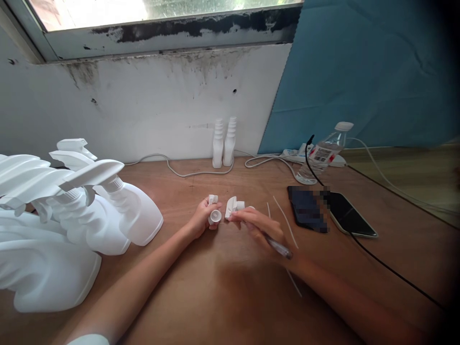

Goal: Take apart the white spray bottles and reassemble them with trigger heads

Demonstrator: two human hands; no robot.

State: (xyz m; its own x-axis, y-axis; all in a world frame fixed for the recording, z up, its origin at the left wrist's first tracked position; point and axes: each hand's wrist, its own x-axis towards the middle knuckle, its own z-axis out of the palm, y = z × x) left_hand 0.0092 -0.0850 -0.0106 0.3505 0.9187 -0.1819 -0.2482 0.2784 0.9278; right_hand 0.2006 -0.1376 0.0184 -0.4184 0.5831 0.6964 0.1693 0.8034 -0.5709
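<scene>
Wooden table point(179, 191), white nozzle point(214, 216) inside left grip point(201, 219).

A small white plastic screw collar point(214, 216) sat gripped in the left hand point(200, 219), its round opening facing near. Just to its right, a white plastic trigger sprayer head point(232, 207) was pinched in the right hand point(257, 224). A thin clear plastic tube point(279, 248) slanted from that hand towards the near right.
</scene>
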